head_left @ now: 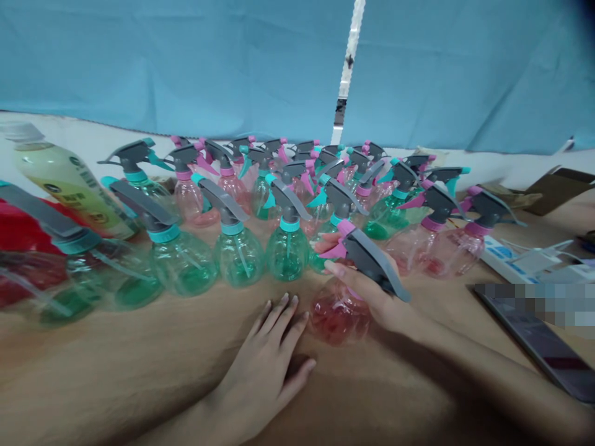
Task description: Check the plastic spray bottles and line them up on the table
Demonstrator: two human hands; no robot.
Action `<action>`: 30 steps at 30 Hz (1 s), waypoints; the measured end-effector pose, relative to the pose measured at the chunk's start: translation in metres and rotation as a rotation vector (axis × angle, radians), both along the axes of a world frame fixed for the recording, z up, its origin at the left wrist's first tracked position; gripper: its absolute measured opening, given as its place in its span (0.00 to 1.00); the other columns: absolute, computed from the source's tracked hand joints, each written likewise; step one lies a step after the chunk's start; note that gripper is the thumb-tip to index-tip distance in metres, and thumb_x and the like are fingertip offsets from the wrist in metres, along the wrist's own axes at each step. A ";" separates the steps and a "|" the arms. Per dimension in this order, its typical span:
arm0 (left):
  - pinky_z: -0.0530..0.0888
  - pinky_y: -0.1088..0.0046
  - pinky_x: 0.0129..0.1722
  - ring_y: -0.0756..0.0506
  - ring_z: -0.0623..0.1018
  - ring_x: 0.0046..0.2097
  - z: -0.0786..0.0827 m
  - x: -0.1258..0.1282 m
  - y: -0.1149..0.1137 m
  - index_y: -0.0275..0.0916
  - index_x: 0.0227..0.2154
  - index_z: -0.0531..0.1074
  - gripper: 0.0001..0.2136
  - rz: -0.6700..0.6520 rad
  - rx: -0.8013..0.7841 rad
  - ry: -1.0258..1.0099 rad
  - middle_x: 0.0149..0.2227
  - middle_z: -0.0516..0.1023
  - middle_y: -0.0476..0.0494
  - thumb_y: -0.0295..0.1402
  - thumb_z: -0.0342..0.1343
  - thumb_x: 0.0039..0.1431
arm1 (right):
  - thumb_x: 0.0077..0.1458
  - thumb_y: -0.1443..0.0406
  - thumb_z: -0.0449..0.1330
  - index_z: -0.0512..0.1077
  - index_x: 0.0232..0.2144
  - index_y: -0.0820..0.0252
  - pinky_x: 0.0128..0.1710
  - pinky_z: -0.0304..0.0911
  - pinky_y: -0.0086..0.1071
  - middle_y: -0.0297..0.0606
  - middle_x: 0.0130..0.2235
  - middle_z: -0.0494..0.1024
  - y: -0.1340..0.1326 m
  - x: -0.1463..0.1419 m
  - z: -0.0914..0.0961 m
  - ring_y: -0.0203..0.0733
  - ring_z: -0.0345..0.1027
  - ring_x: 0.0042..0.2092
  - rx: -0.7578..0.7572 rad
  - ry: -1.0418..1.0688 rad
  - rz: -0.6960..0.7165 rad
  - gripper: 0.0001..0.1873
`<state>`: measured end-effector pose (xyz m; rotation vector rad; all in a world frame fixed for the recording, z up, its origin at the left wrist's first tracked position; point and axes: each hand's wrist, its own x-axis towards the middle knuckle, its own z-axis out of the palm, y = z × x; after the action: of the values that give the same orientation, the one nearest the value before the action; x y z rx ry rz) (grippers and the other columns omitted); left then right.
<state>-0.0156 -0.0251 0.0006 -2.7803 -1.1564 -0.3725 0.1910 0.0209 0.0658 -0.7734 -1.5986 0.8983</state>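
Observation:
A clear pink spray bottle (338,313) with a grey and pink trigger head stands at the front of the wooden table. My right hand (367,279) is closed around its neck, just below the trigger head. Flat on the tabletop, to the left of that bottle, lies my left hand (267,359) with its fingers stretched out and nothing in it. Just beyond my hands is a row of green spray bottles, the nearest being a green spray bottle (287,251) with a turquoise collar.
Many more pink and green spray bottles (232,186) crowd the back. A yellow-green bottle (69,186) leans at the left, by a red thing (28,232). At the right are a dark phone (534,341) and a white power strip (504,257). Blue cloth (186,68) hangs behind.

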 end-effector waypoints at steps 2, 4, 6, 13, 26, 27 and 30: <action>0.63 0.52 0.58 0.36 0.62 0.63 0.000 0.000 0.000 0.33 0.57 0.63 0.24 0.001 0.000 -0.004 0.63 0.60 0.33 0.42 0.52 0.63 | 0.56 0.66 0.61 0.72 0.46 0.51 0.48 0.67 0.35 0.34 0.48 0.76 0.000 0.000 0.000 0.41 0.71 0.49 0.010 -0.008 0.002 0.14; 0.62 0.53 0.58 0.36 0.62 0.62 0.000 0.000 0.000 0.34 0.57 0.63 0.24 0.002 0.003 -0.015 0.63 0.61 0.33 0.42 0.52 0.63 | 0.57 0.66 0.60 0.72 0.48 0.50 0.48 0.67 0.36 0.35 0.48 0.77 0.000 0.001 0.000 0.41 0.71 0.49 0.024 -0.021 0.001 0.15; 0.62 0.53 0.59 0.36 0.62 0.62 0.000 0.000 -0.001 0.34 0.57 0.63 0.24 0.003 0.006 -0.022 0.63 0.61 0.33 0.42 0.52 0.62 | 0.57 0.66 0.60 0.72 0.48 0.50 0.47 0.68 0.37 0.35 0.48 0.77 -0.001 0.001 0.001 0.42 0.72 0.48 0.039 -0.040 -0.015 0.16; 0.62 0.52 0.58 0.36 0.61 0.63 0.002 0.000 -0.002 0.33 0.58 0.62 0.24 0.001 -0.005 -0.025 0.63 0.60 0.34 0.42 0.51 0.63 | 0.57 0.66 0.60 0.74 0.43 0.52 0.46 0.68 0.35 0.35 0.48 0.77 -0.002 0.000 0.005 0.41 0.72 0.48 0.050 -0.048 -0.022 0.11; 0.62 0.52 0.59 0.36 0.61 0.63 0.002 0.000 -0.001 0.33 0.58 0.62 0.24 0.000 -0.018 -0.006 0.63 0.59 0.33 0.42 0.51 0.64 | 0.57 0.62 0.60 0.72 0.44 0.53 0.43 0.68 0.35 0.36 0.44 0.77 0.002 0.003 0.002 0.41 0.72 0.43 0.053 -0.090 -0.004 0.11; 0.62 0.52 0.58 0.36 0.61 0.63 0.002 0.000 -0.001 0.33 0.58 0.62 0.24 0.000 -0.023 -0.004 0.63 0.59 0.33 0.42 0.50 0.64 | 0.57 0.61 0.59 0.72 0.43 0.53 0.43 0.67 0.35 0.35 0.43 0.77 0.001 0.003 0.003 0.40 0.72 0.41 0.052 -0.111 -0.008 0.10; 0.63 0.51 0.58 0.35 0.61 0.63 0.002 0.001 0.000 0.33 0.58 0.63 0.24 -0.002 -0.033 0.002 0.63 0.60 0.32 0.43 0.50 0.64 | 0.57 0.58 0.59 0.71 0.39 0.53 0.40 0.66 0.35 0.34 0.38 0.77 0.001 0.003 0.006 0.38 0.70 0.36 0.047 -0.145 -0.029 0.09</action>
<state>-0.0147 -0.0255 0.0030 -2.8095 -1.1706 -0.3534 0.1940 0.0223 0.0715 -0.8414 -1.7247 0.7960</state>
